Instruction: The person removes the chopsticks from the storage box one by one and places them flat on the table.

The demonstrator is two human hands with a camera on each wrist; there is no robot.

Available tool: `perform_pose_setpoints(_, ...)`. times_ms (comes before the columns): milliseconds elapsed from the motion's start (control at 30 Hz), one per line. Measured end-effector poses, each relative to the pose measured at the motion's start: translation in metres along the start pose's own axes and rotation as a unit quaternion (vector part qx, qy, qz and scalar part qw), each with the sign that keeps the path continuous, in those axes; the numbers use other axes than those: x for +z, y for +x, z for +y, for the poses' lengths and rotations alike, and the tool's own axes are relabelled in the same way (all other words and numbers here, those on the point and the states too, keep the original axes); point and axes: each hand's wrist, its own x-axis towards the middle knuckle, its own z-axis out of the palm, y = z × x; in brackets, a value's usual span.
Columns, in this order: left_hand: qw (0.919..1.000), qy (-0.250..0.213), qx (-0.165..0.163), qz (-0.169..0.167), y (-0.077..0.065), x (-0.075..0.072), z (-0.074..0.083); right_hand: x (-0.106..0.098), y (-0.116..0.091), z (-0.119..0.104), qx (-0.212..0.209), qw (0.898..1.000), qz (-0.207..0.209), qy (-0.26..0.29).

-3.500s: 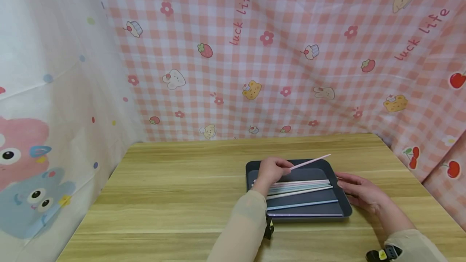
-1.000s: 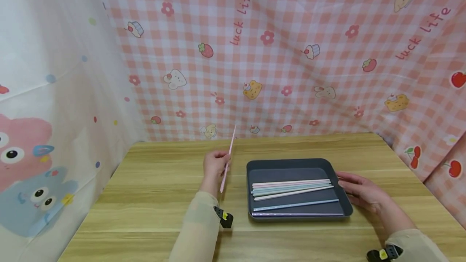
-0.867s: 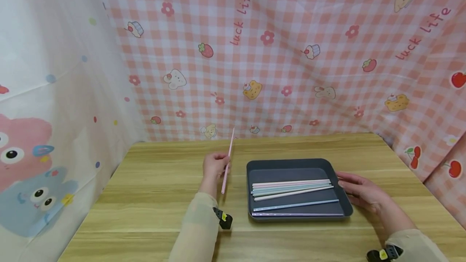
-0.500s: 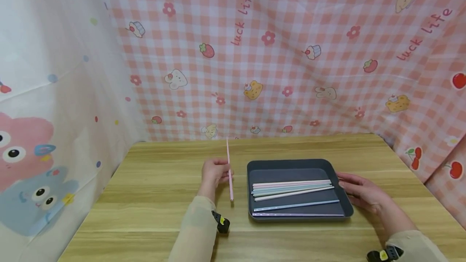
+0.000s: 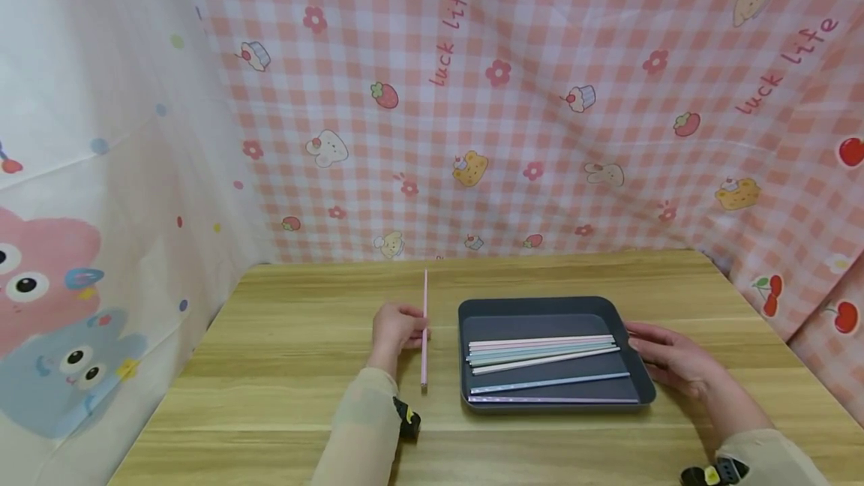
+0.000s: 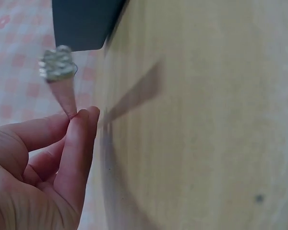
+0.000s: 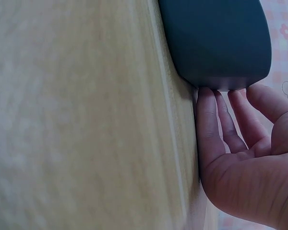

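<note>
My left hand point(image 5: 394, 332) pinches a pink chopstick point(image 5: 424, 362) between thumb and fingers, left of the tray. It points away from me, close over the table. In the left wrist view the chopstick's silvery glittering end point(image 6: 58, 64) faces the camera, with its shadow on the wood. A dark grey rectangular tray point(image 5: 529, 307) holds several pastel chopsticks lying crosswise, among them a blue chopstick point(image 5: 550, 383) and a purple chopstick point(image 5: 553, 400) along the near side. Against the tray's right wall rest the extended fingertips of my right hand point(image 5: 675, 360), seen also in the right wrist view.
The wooden table point(image 5: 297, 366) ends at the back against a pink checked cloth point(image 5: 418, 133). A white patterned cloth point(image 5: 135, 201) hangs on the left, and the checked cloth continues along the right side.
My left hand has carried the pink chopstick leftward out of the tray, turned it to point away from me, then lowered it toward the table. The right hand and tray keep their places.
</note>
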Motion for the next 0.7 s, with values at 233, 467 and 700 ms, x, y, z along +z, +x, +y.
perform_pose_setpoints(233,0.9982,0.059,0.004,0.013,-0.0015,0.0024,-0.0041,-0.0004,0.0002,0.0007,0.001,1.000,0.001,0.003)
perform_pose_setpoints(467,0.9964,0.084,0.010,0.010,-0.0019,0.0043,-0.0062,-0.0017,0.0013,0.0019,0.005,1.000,0.008,0.000)
perform_pose_setpoints(700,0.9959,0.090,0.007,0.010,-0.0031,0.0056,-0.0043,-0.0014,0.0012,0.0014,0.008,1.000,0.008,0.004)
